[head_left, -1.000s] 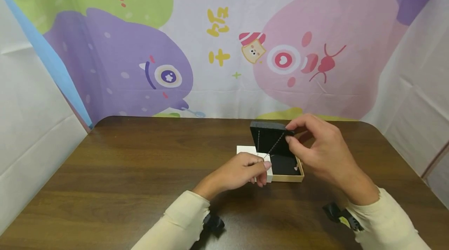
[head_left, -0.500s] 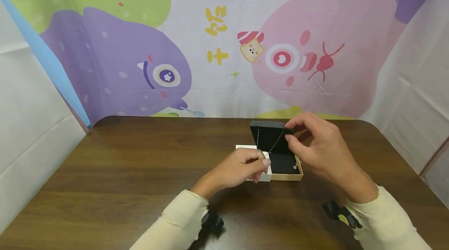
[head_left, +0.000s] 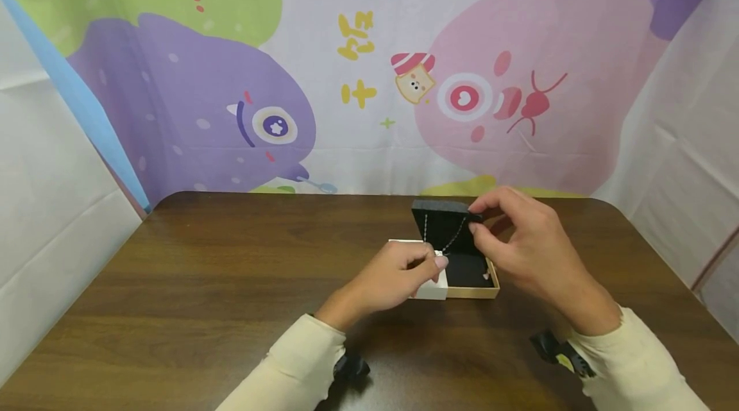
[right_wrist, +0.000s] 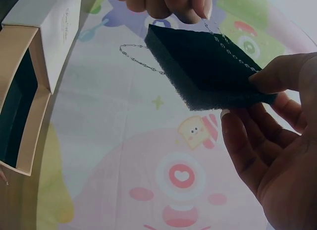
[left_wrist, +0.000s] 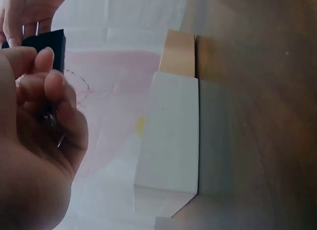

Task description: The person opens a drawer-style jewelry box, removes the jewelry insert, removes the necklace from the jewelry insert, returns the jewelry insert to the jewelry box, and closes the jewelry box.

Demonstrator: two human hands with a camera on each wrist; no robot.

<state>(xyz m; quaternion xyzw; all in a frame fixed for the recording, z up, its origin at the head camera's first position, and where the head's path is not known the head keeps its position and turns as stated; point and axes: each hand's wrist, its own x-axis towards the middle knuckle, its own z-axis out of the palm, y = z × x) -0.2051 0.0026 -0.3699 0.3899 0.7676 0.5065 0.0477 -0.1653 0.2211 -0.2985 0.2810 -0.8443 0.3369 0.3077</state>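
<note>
My right hand (head_left: pixel 528 254) pinches a black foam pad (head_left: pixel 440 206) at its right edge, thumb on the near face, and holds it tilted up above the box. A thin silver chain necklace (head_left: pixel 456 233) is threaded over the pad; in the right wrist view a loop of chain (right_wrist: pixel 133 56) hangs behind it. My left hand (head_left: pixel 398 276) pinches the chain's front strands in front of the pad, fingers curled. A small shiny metal piece (left_wrist: pixel 51 116) shows within its fingers in the left wrist view; its kind is unclear.
Below the hands lies a jewelry box on the wooden table (head_left: pixel 231 308), its white sleeve (left_wrist: pixel 168 136) partly off the gold-edged drawer (head_left: pixel 473 293). The drawer has a dark inside, with a small pinkish bit (head_left: pixel 487 276) at its right corner. A cartoon-printed cloth (head_left: pixel 358 154) stands behind.
My left hand has shifted slightly and its fingers have curled in more, while the chain's strands hang a little differently. The right hand and pad stay nearly where they were.
</note>
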